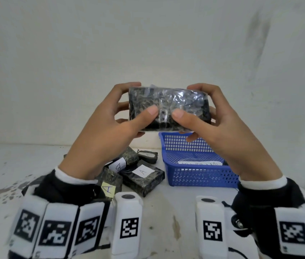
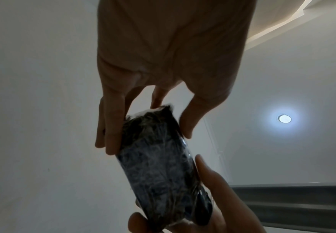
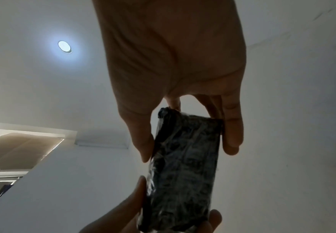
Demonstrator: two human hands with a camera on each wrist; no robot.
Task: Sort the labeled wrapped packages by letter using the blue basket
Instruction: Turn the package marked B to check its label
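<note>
Both of my hands, left hand (image 1: pixel 108 116) and right hand (image 1: pixel 217 116), are clamping a wrapped package (image 1: pixel 168 107) in midair above the blue basket (image 1: pixel 198 172) by the worktop's (image 1: pixel 166 212) far edge, and I'm judging it needs turning gently until its letter label is facing me.

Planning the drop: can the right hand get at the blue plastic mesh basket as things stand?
Probably yes: the blue plastic mesh basket sits open-topped just below the right hand, nothing between, though both hands grip the dark film-wrapped package.
</note>
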